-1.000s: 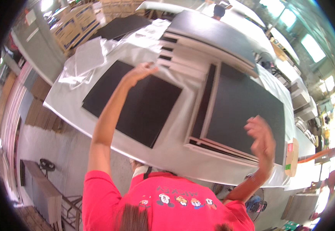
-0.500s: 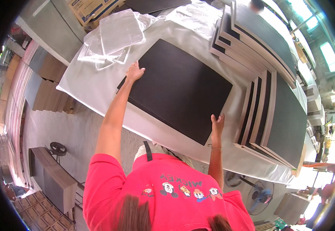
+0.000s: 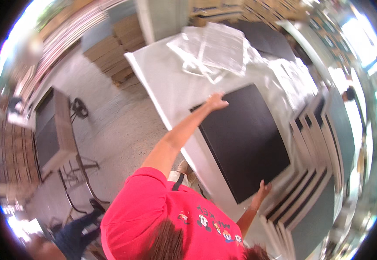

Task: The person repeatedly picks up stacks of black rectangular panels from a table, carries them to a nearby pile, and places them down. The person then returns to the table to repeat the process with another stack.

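Observation:
A flat black panel [image 3: 244, 141] lies on the white-covered table [image 3: 160, 73] in front of me. My left hand [image 3: 216, 102] is at its far left edge, thumb over the top face and fingers at the rim. My right hand [image 3: 262, 193] is at the opposite, near right edge, palm toward the rim and fingers pointing up. The panel is held between the two hands. Whether another panel lies under it I cannot tell.
Clear plastic sheets [image 3: 223, 50] lie on the table's far part. Stacked dark-faced boards [image 3: 312, 208] stand along the right side, with another stack [image 3: 323, 125] behind. Brown stacks [image 3: 117, 52] stand at the far left. A person in dark clothes [image 3: 78, 234] is at the lower left.
My view has turned, so the table, panel and board stacks appear farther right and rotated. Both hands stay at the panel's edges. A person has come into view at the lower left.

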`<state>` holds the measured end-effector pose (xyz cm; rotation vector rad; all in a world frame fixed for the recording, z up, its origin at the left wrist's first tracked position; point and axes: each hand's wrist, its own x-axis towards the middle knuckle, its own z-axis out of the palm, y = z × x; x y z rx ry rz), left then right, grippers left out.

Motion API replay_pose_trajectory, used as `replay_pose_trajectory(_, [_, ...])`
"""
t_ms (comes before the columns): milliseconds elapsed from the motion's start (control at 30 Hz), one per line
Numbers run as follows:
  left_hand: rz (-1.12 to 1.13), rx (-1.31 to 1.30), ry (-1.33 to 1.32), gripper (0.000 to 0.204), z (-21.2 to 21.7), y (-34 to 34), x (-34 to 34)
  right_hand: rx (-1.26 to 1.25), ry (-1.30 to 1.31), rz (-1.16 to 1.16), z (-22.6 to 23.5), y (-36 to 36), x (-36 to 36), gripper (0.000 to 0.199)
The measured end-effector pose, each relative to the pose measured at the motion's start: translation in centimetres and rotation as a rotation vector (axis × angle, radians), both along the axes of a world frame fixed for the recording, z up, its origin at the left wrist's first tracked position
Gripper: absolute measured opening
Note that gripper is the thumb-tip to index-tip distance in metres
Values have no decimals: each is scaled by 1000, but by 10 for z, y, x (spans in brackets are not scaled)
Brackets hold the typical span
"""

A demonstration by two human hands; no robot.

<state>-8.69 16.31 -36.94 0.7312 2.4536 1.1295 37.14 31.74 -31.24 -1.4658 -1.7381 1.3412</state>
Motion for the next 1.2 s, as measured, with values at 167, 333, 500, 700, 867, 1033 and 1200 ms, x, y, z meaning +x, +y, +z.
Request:
replay_pose_trajectory(167, [141, -51, 103, 65, 26, -62, 65, 628, -695, -73, -58, 19, -19, 66])
replay_pose_trajectory(333, [722, 225, 116, 40, 8, -219, 115, 686, -395, 370, 7, -43, -120, 54])
replay_pose_trajectory(500, [939, 13, -816, 48, -99, -410, 186, 421, -172, 700, 44, -138, -254, 52])
replay_pose_trajectory(700, [1596, -13, -865, 37, -180, -589, 285, 116, 109, 1045, 19, -264, -400, 50])
replay_pose_trajectory(867, [2322, 699, -959, 36, -174, -668, 266, 44, -49, 1500, 11, -379, -500, 59])
replay_pose_trajectory(1033, [2150, 670, -909, 37, -178, -681, 185, 198, -241, 1883, 22, -452, -581, 60])
replay_pose_trajectory(1200, [1871, 819, -1068, 43, -202, -674, 76, 383, -162, 1919, 6, -503, -689, 46])
